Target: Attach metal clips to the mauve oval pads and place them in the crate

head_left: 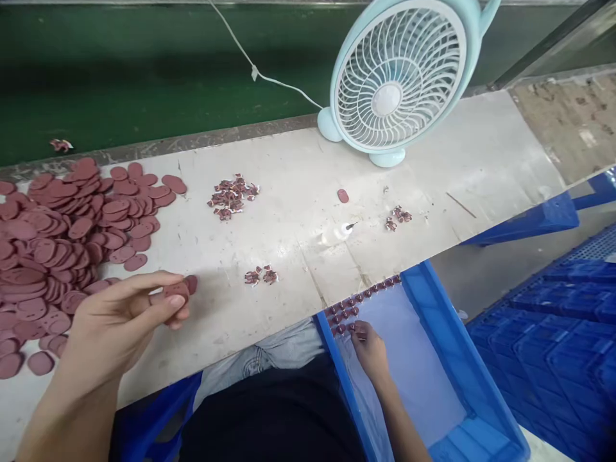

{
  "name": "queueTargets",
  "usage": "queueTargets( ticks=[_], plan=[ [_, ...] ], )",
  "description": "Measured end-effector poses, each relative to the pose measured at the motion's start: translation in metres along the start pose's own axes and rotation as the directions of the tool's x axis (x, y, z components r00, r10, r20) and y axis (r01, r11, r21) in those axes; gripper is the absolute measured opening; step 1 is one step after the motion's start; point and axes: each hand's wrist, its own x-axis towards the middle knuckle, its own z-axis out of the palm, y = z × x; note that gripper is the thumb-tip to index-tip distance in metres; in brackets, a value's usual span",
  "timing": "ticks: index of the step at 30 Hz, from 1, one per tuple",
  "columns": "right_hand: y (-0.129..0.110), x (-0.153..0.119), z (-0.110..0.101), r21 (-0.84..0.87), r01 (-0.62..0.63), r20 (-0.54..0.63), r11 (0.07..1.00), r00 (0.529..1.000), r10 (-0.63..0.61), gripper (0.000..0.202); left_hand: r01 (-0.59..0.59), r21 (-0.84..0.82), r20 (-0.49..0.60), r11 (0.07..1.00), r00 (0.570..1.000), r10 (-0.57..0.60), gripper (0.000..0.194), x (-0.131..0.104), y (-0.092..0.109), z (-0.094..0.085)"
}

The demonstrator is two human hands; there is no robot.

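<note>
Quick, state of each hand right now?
Left hand: closed, holding at least one reddish oval disc.
Right hand: fingertips at a brown piece in the blue bin; grip can't be told.

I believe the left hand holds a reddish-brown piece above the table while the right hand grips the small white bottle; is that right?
Not quite: in the head view the right hand is in the blue bin, at the rows of small brown pieces, not on the white bottle. The rest stands.

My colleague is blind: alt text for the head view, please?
A person's left hand holds reddish oval discs beside a pile of them; the right hand is at rows of small brown pieces in a blue crate. A fan stands on the table.
</note>
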Motion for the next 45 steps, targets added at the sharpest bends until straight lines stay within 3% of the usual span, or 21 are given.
queueTargets(
  ticks=[3, 10, 17, 22, 25, 27, 28, 29, 30, 31, 32, 33, 34, 36, 38, 40, 42, 44, 45],
  plan=[
    [0.012, 0.004, 0.011, -0.077, -0.009, 0.008, 0.997, 1.000, 0.010, 0.028, 0.052, -0.210, 0.105, 0.976, 0.994, -0.030, 0.030, -0.007, -0.011, -0.003],
    [0.015, 0.010, 0.016, -0.157, -0.019, 0.012, 0.987, 1.000, 0.021, 0.030, 0.095, -0.344, 0.087, 0.934, 0.994, -0.069, 0.026, -0.019, -0.010, -0.001],
    [-0.001, 0.010, 0.013, -0.125, -0.039, 0.001, 0.991, 0.999, 0.040, 0.028, 0.060, -0.465, 0.097, 0.883, 0.995, -0.017, 0.022, -0.017, -0.014, 0.001],
    [-0.043, 0.001, -0.022, 0.018, -0.045, -0.107, 0.999, 0.993, 0.047, 0.031, 0.123, -0.557, 0.148, 0.821, 0.988, -0.048, 0.022, -0.026, -0.023, 0.001],
    [-0.093, -0.015, -0.056, 0.179, 0.008, -0.163, 0.984, 0.986, 0.022, 0.036, 0.232, -0.579, 0.215, 0.782, 0.968, -0.129, 0.028, -0.039, -0.034, 0.009],
    [-0.135, -0.023, -0.072, 0.343, 0.073, -0.135, 0.937, 0.990, -0.028, 0.038, 0.312, -0.588, 0.275, 0.747, 0.945, -0.178, 0.027, -0.047, -0.039, 0.021],
    [-0.157, -0.024, -0.077, 0.495, 0.090, -0.078, 0.864, 0.995, -0.059, 0.040, 0.343, -0.593, 0.304, 0.729, 0.933, -0.193, 0.025, -0.051, -0.040, 0.028],
    [-0.179, -0.021, -0.078, 0.711, 0.039, 0.045, 0.702, 0.994, -0.101, 0.042, 0.367, -0.605, 0.333, 0.707, 0.923, -0.194, 0.024, -0.054, -0.039, 0.036],
    [-0.201, -0.015, -0.076, 0.866, -0.080, 0.189, 0.493, 0.966, -0.175, 0.046, 0.384, -0.623, 0.356, 0.682, 0.915, -0.189, 0.023, -0.056, -0.038, 0.042],
    [-0.221, -0.006, -0.072, 0.933, -0.243, 0.315, 0.267, 0.908, -0.275, 0.050, 0.396, -0.646, 0.376, 0.653, 0.909, -0.180, 0.022, -0.059, -0.036, 0.048],
    [-0.239, 0.006, -0.066, 0.912, -0.405, 0.400, 0.070, 0.833, -0.384, 0.055, 0.402, -0.672, 0.390, 0.622, 0.906, -0.165, 0.021, -0.061, -0.033, 0.053],
    [-0.255, 0.021, -0.061, 0.848, -0.525, 0.434, -0.069, 0.765, -0.477, 0.058, 0.405, -0.698, 0.400, 0.591, 0.905, -0.148, 0.019, -0.063, -0.031, 0.056],
    [-0.269, 0.036, -0.055, 0.782, -0.602, 0.439, -0.159, 0.715, -0.545, 0.058, 0.408, -0.720, 0.408, 0.561, 0.903, -0.133, 0.017, -0.065, -0.029, 0.058],
    [-0.289, 0.060, -0.047, 0.706, -0.668, 0.423, -0.233, 0.663, -0.617, 0.048, 0.417, -0.755, 0.420, 0.506, 0.900, -0.115, 0.015, -0.067, -0.028, 0.059],
    [-0.302, 0.069, -0.045, 0.693, -0.687, 0.425, -0.222, 0.636, -0.644, 0.034, 0.433, -0.778, 0.428, 0.454, 0.896, -0.120, 0.015, -0.068, -0.029, 0.057],
    [-0.310, 0.058, -0.046, 0.741, -0.648, 0.426, -0.177, 0.657, -0.623, 0.031, 0.443, -0.799, 0.428, 0.407, 0.894, -0.133, 0.015, -0.067, -0.032, 0.055],
    [-0.317, 0.029, -0.046, 0.885, -0.464, 0.375, -0.045, 0.765, -0.523, 0.035, 0.445, -0.812, 0.422, 0.377, 0.895, -0.146, 0.016, -0.066, -0.033, 0.055],
    [-0.323, -0.007, -0.041, 0.973, -0.144, 0.210, 0.182, 0.883, -0.420, 0.032, 0.446, -0.818, 0.414, 0.363, 0.895, -0.166, 0.018, -0.066, -0.033, 0.059],
    [-0.325, -0.025, -0.035, 0.963, 0.013, 0.102, 0.270, 0.908, -0.405, 0.029, 0.450, -0.818, 0.412, 0.360, 0.893, -0.180, 0.019, -0.066, -0.032, 0.061]
  ],
)
